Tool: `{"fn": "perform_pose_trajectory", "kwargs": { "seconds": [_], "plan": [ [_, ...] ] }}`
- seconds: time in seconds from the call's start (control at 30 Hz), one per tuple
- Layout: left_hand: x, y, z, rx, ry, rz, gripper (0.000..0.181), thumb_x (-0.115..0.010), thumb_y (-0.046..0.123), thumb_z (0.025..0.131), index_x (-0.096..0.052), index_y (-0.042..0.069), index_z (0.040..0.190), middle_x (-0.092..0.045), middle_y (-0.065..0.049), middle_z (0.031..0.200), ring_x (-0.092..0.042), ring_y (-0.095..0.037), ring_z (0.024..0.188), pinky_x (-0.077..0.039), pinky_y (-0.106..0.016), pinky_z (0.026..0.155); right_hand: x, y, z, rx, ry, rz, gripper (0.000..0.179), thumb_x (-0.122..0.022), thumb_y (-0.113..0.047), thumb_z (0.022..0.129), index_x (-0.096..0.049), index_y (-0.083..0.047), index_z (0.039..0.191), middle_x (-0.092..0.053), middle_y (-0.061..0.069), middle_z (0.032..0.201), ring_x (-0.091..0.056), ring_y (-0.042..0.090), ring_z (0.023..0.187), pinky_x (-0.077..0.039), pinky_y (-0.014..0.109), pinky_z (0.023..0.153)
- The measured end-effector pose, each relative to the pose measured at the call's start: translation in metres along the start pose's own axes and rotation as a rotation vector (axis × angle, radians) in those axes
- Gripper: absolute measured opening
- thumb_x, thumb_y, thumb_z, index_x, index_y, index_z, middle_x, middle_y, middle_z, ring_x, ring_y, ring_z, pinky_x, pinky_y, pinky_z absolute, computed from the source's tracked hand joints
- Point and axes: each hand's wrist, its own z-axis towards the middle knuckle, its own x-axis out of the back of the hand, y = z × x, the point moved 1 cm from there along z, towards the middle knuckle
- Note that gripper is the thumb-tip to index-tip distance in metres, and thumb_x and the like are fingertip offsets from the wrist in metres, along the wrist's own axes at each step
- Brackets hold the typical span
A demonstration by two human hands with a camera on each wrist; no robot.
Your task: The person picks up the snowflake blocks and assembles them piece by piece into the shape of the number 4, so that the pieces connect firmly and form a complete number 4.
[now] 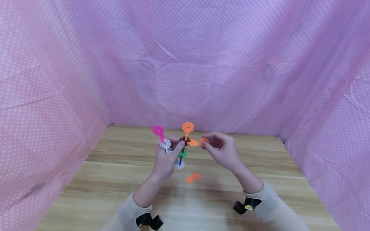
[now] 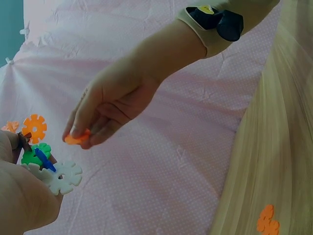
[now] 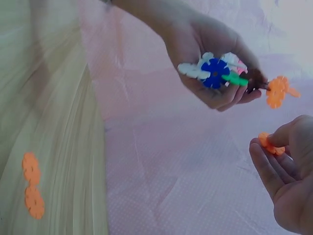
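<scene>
My left hand (image 1: 166, 160) grips a chain of notched plastic snowflake discs, its thumb on a dark brown disc (image 1: 184, 141). Joined in that chain are a magenta disc (image 1: 158, 130), white discs (image 2: 66, 177), a green disc (image 1: 182, 154), a blue disc (image 3: 215, 73) and orange discs (image 1: 188, 127). Between thumb and fingers, my right hand (image 1: 226, 152) pinches a separate orange disc (image 1: 203, 142). A small gap lies between this piece and the orange disc (image 1: 192, 142) on the chain's right side. The left palm and fingers hide part of the chain.
Two orange discs (image 1: 193, 178) lie together on the wooden table (image 1: 115, 179), below the hands. Pink dotted cloth (image 1: 190, 89) hangs around the back and sides of the table. Each wrist wears a black camera (image 1: 247, 205).
</scene>
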Motion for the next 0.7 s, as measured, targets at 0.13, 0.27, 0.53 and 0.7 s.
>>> {"fn": "perform_pose_trajectory", "kwargs": {
  "seconds": [0.13, 0.27, 0.53, 0.7],
  "plan": [
    [0.000, 0.000, 0.000, -0.007, 0.003, 0.004, 0.016, -0.064, -0.003, 0.102, -0.068, 0.012, 0.099, -0.072, 0.005, 0.087, -0.068, -0.010, 0.077, -0.063, -0.018, 0.069, -0.002, -0.005, -0.001, 0.068, 0.022, 0.058, 0.020, -0.072, 0.017, 0.090, -0.073, 0.010, 0.109, -0.075, 0.029, 0.091, -0.077, 0.004, 0.083, -0.071, 0.028, 0.072],
    [0.000, 0.001, 0.000, 0.004, 0.008, 0.008, 0.018, -0.064, -0.003, 0.102, -0.068, 0.014, 0.098, -0.071, 0.004, 0.087, -0.068, -0.010, 0.078, -0.063, -0.018, 0.069, -0.002, -0.010, -0.002, 0.104, 0.016, 0.077, 0.021, -0.071, 0.020, 0.089, -0.073, 0.012, 0.108, -0.075, 0.029, 0.090, -0.077, 0.004, 0.083, -0.070, 0.027, 0.072],
    [0.000, 0.000, 0.001, -0.011, 0.011, -0.003, 0.017, -0.065, -0.003, 0.101, -0.068, 0.012, 0.097, -0.071, -0.002, 0.089, -0.068, -0.010, 0.077, -0.062, -0.018, 0.068, -0.004, -0.019, -0.001, 0.119, -0.013, 0.076, 0.023, -0.072, 0.020, 0.088, -0.074, 0.010, 0.108, -0.076, 0.025, 0.089, -0.077, 0.005, 0.082, -0.070, 0.027, 0.073],
    [-0.001, -0.002, 0.001, 0.012, 0.007, -0.001, 0.015, -0.067, -0.001, 0.101, -0.068, 0.014, 0.098, -0.072, 0.002, 0.088, -0.068, -0.010, 0.078, -0.063, -0.018, 0.070, -0.005, -0.018, 0.000, 0.129, -0.024, 0.083, 0.025, -0.073, 0.022, 0.086, -0.075, 0.010, 0.108, -0.076, 0.023, 0.089, -0.077, 0.007, 0.080, -0.070, 0.026, 0.070]
  ]
}}
